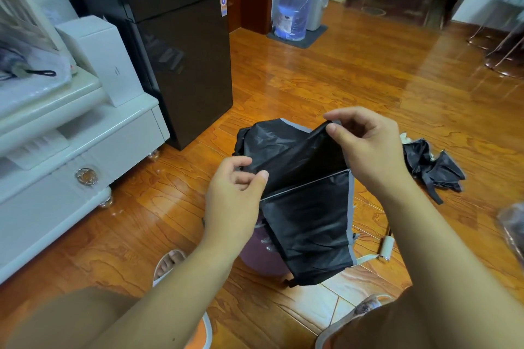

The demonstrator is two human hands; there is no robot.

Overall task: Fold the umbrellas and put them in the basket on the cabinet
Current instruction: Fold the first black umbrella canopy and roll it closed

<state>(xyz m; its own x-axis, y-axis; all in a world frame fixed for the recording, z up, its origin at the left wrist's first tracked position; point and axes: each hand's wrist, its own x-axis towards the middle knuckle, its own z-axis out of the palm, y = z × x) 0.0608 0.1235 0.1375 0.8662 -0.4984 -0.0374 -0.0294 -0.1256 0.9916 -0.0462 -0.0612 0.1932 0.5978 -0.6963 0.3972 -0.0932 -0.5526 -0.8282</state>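
Above the glossy wooden floor (354, 71), between your knees, you hold a black umbrella (306, 207) — thin, crinkled fabric with a grey edge and a metal rib. Your left hand (235, 193) pinches a fold; your right hand (365, 147) pinches the upper edge. Another black umbrella (433, 167) lies crumpled at right. On the white cabinet (93, 133) at left, the slatted white basket (19, 14) — contents unclear.

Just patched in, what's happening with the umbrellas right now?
A person is part-way through folding a black umbrella, held over the wooden floor. The left hand pinches a fold of the canopy near a metal rib, and the right hand pinches the canopy's upper edge. Another black umbrella lies unfolded on the floor to the right. The white cabinet stands at left.
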